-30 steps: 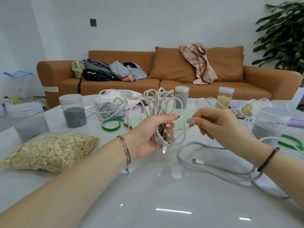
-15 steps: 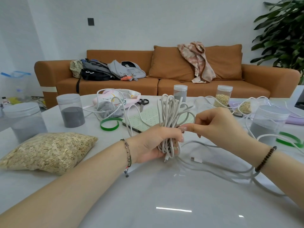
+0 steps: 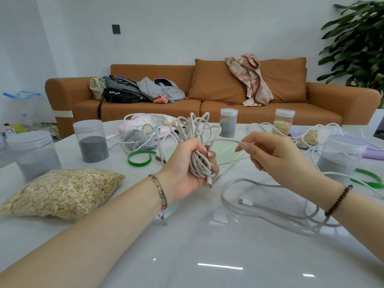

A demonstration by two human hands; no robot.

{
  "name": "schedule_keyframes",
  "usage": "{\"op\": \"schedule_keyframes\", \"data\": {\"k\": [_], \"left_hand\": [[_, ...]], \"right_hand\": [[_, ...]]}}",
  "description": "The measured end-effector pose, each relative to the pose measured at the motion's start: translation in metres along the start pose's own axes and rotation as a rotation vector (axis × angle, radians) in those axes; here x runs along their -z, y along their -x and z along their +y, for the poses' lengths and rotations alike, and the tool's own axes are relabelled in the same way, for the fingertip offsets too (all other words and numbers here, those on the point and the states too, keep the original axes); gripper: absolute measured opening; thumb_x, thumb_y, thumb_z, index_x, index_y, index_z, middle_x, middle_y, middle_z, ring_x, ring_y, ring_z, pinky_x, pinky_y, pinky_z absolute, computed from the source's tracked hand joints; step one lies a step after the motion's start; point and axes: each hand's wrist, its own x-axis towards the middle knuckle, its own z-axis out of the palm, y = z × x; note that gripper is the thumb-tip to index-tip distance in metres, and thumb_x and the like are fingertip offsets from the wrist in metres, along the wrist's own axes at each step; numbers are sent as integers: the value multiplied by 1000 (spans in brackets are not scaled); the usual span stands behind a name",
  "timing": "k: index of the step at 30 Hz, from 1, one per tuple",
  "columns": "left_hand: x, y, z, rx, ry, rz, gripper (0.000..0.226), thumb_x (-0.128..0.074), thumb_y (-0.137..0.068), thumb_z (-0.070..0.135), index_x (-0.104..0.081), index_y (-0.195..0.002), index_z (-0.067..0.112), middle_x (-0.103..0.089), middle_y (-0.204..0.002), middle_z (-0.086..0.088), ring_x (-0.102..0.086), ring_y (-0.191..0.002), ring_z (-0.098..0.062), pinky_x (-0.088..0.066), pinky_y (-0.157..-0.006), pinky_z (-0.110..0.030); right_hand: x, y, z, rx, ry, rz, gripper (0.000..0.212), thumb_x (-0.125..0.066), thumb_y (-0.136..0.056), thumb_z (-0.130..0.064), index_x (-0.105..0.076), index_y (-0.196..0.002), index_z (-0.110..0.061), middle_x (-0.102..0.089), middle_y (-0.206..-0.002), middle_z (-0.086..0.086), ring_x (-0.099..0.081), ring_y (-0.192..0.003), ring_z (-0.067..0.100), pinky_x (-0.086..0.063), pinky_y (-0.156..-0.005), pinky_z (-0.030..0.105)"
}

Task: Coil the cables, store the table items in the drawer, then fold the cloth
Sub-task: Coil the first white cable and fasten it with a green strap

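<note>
My left hand (image 3: 187, 163) grips a bundle of white cable loops (image 3: 197, 129) above the white table (image 3: 207, 246); a plug end hangs below its fingers. My right hand (image 3: 276, 156) pinches a strand of the same cable just right of the bundle. The cable's loose part (image 3: 270, 206) lies in slack curves on the table under my right wrist, with a white plug at its end. Another white cable (image 3: 137, 140) lies tangled by a grey cloth (image 3: 135, 140) further back. A green dotted cloth (image 3: 226, 150) lies flat behind my hands.
A bag of oats (image 3: 60, 190) lies at the left. Lidded jars of grey powder (image 3: 91, 140) (image 3: 340, 154) and oats (image 3: 283, 122) stand around. Green bands (image 3: 139, 159) (image 3: 369, 177), an orange sofa (image 3: 207, 96) and a plant (image 3: 357, 44) lie beyond.
My right hand moved away to the right, drawing a strand out from the bundle. My left hand keeps its grip on the loops and has turned a little.
</note>
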Motion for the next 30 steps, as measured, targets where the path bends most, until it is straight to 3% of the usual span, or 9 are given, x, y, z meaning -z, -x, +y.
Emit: {"op": "schedule_keyframes", "data": {"k": [2,6,10,17,21,25,30], "left_hand": [[-1,2,-3,60,-99,-27,20,-48,-65,4,-40,-81,12,-38,-66,-2,-32,-55,-13,-38,-47,-21],[-6,8,-17,211,-335,-168,16,-49,-70,5,-39,-76,15,-36,-62,0,-32,-48,-10,-33,-45,-19],[-6,5,-19,258,-395,-185,19,-48,-70,9,-33,-77,20,-36,-62,0,-32,-49,-11,-33,-47,-20],[-3,6,-18,311,-481,-207,18,-57,-78,10,-40,-74,18,-38,-59,2,-31,-52,-9,-34,-49,-19],[-3,7,-15,184,-502,-198,21,-52,-75,13,-35,-65,20,-28,-57,4,-24,-49,-9,-25,-47,-19],[-9,11,-4,-27,-161,-213,23,-52,-75,5,-40,-61,18,-27,-56,5,-28,-45,-8,-32,-42,-18],[-5,8,16,-327,157,14,25,-53,-94,7,-47,-71,15,-33,-57,3,-31,-47,-9,-37,-44,-20]], "right_hand": [[-1,1,-2,23,15,33,21,-55,-98,-38,-68,-85,-27,-49,-51,1,-38,-47,14,-33,-52,31],[2,2,-9,93,41,126,28,-51,-90,-47,-63,-78,-25,-48,-54,14,-41,-52,33,-36,-52,44],[3,1,-8,110,86,143,37,-48,-88,-52,-65,-78,-20,-50,-54,14,-42,-51,30,-37,-53,43],[2,1,-4,153,126,130,28,-54,-89,-43,-64,-78,-19,-52,-52,6,-42,-46,10,-32,-48,15],[4,1,-5,153,79,134,25,-56,-90,-43,-64,-77,-24,-51,-50,4,-42,-45,10,-33,-50,14],[3,1,-5,135,38,117,30,-52,-96,-43,-70,-84,-22,-51,-49,4,-47,-48,13,-42,-57,28],[5,1,-2,80,16,82,34,-50,-95,-46,-70,-90,-19,-53,-51,5,-41,-45,9,-35,-51,20]]}}
